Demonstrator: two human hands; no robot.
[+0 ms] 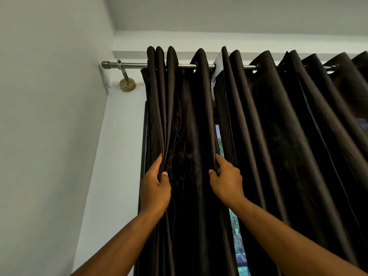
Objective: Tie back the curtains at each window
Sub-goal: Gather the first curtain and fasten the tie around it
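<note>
From the head view, the left panel of dark brown, glossy eyelet curtain (185,120) hangs from the brushed steel curtain rod (131,65), bunched toward nine o'clock, close to the brass wall bracket (127,84). My left hand (155,188) has its grip pinched on the outer folds at about seven o'clock, thumb in front and fingers tucked behind the cloth. My right hand (227,181) sits at about five o'clock on the same panel's inner edge, thumb and fingers curled round the hem. Just beside it runs a thin gap showing the window glass (238,236) and green outside; beyond the gap, the second dark brown curtain panel (298,136) spreads toward three o'clock. A white tag (217,65) hangs on the rod between the panels.

I judge this the gathering step: bring the right-hand edge across to the left hand, fold on fold, so the pleats stack evenly. I should pull sideways, not down, to let the eyelets slide. I see no tie-back; it may lie below the frame.
</note>
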